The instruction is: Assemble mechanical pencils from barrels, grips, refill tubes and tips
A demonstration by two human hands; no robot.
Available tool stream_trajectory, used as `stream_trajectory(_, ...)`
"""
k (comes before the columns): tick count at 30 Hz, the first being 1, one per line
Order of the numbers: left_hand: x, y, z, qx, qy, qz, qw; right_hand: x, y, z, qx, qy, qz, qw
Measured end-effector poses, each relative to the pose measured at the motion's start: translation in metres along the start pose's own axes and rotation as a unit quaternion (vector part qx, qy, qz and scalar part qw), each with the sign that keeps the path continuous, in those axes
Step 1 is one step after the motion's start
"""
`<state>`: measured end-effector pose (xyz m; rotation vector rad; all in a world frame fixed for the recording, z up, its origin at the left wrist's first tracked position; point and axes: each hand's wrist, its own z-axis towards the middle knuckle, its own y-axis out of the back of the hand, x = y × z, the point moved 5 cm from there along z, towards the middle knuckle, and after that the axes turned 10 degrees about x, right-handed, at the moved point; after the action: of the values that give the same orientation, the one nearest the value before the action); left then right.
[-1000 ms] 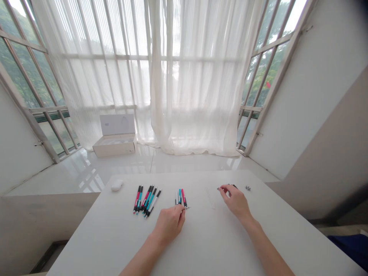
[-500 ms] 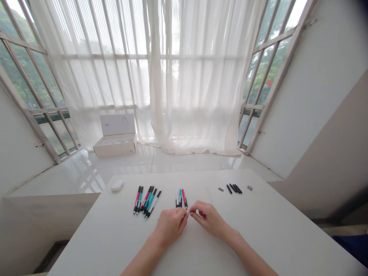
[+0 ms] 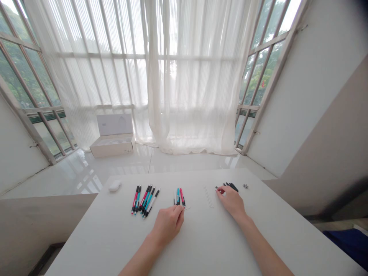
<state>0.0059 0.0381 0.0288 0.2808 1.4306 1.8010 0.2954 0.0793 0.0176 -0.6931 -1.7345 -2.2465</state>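
My left hand (image 3: 169,221) is closed on a thin pen refill (image 3: 187,208), whose pale end sticks out to the right of the fingertips. Just beyond it lie pen barrels in white, teal (image 3: 178,196) and pink (image 3: 182,197), partly covered by the hand. My right hand (image 3: 232,201) is at the small grey metal parts (image 3: 216,187), which look like springs. Its thumb and forefinger are pinched together there; whatever is between them is too small to make out. Black pen grips (image 3: 233,186) lie right behind this hand, and two thin pale refills (image 3: 208,197) lie between both hands.
Several assembled pens (image 3: 145,201) lie on the left of the white table (image 3: 198,245). A white rounded case (image 3: 115,186) sits at the far left corner. Small grey tips (image 3: 245,186) lie at the right. An open white box (image 3: 112,145) stands on the sill behind.
My right hand has moved away from the left, over to the small metal parts on the right. My left hand stays near the barrels, its refill now showing. The view has shifted slightly.
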Motion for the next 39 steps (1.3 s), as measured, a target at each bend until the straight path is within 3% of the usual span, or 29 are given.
stream_trajectory(5, 0.0, -0.001, 0.001, 0.011, -0.002, -0.001, 1.0, 0.004, -0.002, 0.003, -0.01, -0.008, 0.012, 1.0)
stream_trajectory(9, 0.002, -0.006, -0.001, 0.02, 0.015, 0.024, 0.999, 0.021, 0.0, 0.0, 0.006, 0.033, 0.051, 0.998)
stream_trajectory(12, 0.002, -0.008, -0.001, 0.028, 0.018, 0.036, 0.999, 0.051, -0.008, -0.014, 0.089, 0.109, 0.115, 0.983)
stream_trajectory(15, 0.003, -0.009, 0.0, 0.033, 0.018, 0.038, 0.999, 0.085, -0.025, -0.035, 0.225, 0.188, 0.2, 0.935)
stream_trajectory(18, 0.004, -0.009, 0.001, 0.036, 0.018, 0.039, 0.998, 0.106, -0.034, -0.051, 0.279, 0.213, 0.226, 0.909)
stream_trajectory(22, 0.004, -0.008, 0.001, 0.032, 0.012, 0.029, 0.999, 0.108, -0.032, -0.053, 0.278, 0.197, 0.235, 0.91)
stream_trajectory(27, 0.002, -0.004, 0.001, 0.017, 0.016, 0.021, 1.0, 0.089, -0.019, -0.038, 0.243, 0.139, 0.305, 0.91)
stream_trajectory(31, 0.001, -0.004, 0.002, 0.012, 0.009, 0.031, 0.999, 0.086, -0.016, -0.034, 0.224, 0.098, 0.423, 0.873)
stream_trajectory(35, -0.001, -0.003, 0.0, 0.007, -0.007, 0.024, 1.0, 0.101, -0.03, -0.046, 0.259, 0.091, 0.48, 0.833)
stream_trajectory(39, -0.004, -0.003, -0.001, 0.014, -0.037, -0.018, 0.999, 0.11, -0.039, -0.049, 0.279, 0.122, 0.475, 0.826)
